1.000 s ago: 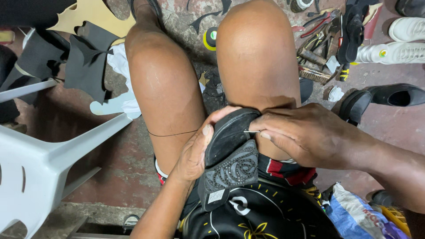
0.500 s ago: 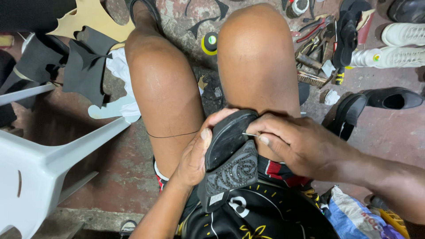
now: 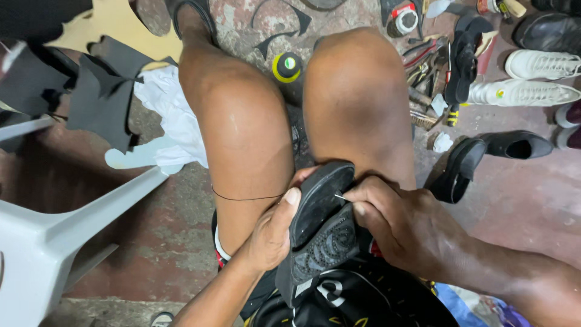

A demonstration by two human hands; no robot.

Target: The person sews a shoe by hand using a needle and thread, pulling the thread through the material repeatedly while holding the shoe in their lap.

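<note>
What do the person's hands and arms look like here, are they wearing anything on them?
Both are bare: no gloves, sleeves, watch or rings show. The left hand has short nails, with the thumbnail plainly visible, and its forearm is uncovered to the frame's lower edge. The right hand has visible knuckles and tendons, and its forearm is likewise bare.

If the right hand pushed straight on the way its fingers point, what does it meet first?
The right hand points left, pinching a needle against the black shoe. It would likely press into the shoe's sole first, then the left hand.
</note>
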